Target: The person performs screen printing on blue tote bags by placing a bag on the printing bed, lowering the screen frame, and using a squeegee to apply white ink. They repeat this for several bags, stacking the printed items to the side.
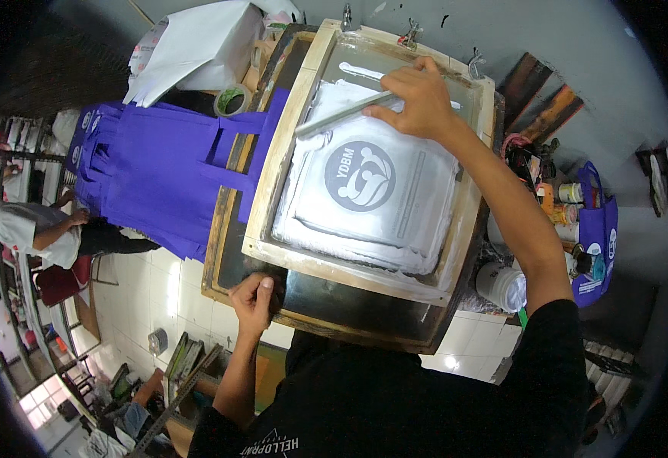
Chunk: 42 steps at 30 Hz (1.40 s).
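A wooden-framed printing screen (274, 164) lies on a dark board with worn wooden edges (326, 290). White ink (303, 202) coats its mesh around a round grey emblem (360, 175). My right hand (418, 99) is closed on a long pale squeegee (341, 114), which slants across the far part of the mesh. Part of the squeegee is hidden under the fingers. At the board's near left edge, my left hand (252, 304) is curled into a fist with the thumb on top. What it holds, if anything, is hidden.
A stack of purple bags (151, 172) lies to the left, with handles reaching under the screen. A tape roll (231, 101) and white sack (204, 46) stand beyond. Ink containers (566, 214) and a white tub (502, 287) are at right. A person (40, 229) stands far left.
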Available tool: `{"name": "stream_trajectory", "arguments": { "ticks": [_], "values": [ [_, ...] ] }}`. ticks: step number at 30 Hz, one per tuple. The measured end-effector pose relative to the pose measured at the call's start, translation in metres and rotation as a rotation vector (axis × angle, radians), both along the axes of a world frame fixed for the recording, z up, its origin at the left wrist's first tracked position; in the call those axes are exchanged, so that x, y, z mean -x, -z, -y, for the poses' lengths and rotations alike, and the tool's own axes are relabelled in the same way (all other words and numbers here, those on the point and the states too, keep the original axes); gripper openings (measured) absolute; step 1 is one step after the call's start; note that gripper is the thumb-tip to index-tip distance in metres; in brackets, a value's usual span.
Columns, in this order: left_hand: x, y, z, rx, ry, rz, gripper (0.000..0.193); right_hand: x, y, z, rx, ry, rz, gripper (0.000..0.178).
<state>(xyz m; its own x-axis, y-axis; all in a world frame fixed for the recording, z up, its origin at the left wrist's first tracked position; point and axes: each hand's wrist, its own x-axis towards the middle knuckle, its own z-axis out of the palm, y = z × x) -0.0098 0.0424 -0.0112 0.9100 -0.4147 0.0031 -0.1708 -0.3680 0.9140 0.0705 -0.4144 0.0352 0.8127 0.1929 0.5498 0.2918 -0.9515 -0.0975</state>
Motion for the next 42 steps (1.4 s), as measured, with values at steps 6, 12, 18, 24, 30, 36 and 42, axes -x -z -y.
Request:
{"name": "stream_trajectory", "arguments": {
  "ticks": [6,12,18,24,30,36,42],
  "values": [
    [0.000,0.003,0.003,-0.019,-0.025,-0.003,0.035,-0.006,0.006,-0.026,-0.023,-0.261,0.021,0.041],
    [0.001,0.001,0.005,-0.002,-0.041,0.021,0.033,-0.014,-0.003,-0.062,0.020,-0.463,-0.085,0.043],
    [0.003,0.006,-0.004,-0.040,-0.048,0.050,0.033,-0.014,-0.017,-0.060,0.043,-0.625,-0.223,0.045],
    [0.002,0.006,-0.004,-0.023,-0.014,0.111,0.034,0.046,-0.010,-0.023,0.124,-0.538,-0.080,0.019],
    [0.005,0.002,0.002,0.054,-0.055,0.015,0.047,0.087,-0.004,-0.017,0.141,-0.314,-0.032,0.019],
    [-0.004,0.009,-0.005,0.102,0.006,0.004,0.049,0.052,-0.016,0.045,-0.005,-0.032,-0.079,0.027],
    [-0.007,0.016,-0.017,0.181,0.068,-0.120,0.044,0.017,-0.012,0.062,-0.011,0.305,-0.285,0.042]
  ]
}}
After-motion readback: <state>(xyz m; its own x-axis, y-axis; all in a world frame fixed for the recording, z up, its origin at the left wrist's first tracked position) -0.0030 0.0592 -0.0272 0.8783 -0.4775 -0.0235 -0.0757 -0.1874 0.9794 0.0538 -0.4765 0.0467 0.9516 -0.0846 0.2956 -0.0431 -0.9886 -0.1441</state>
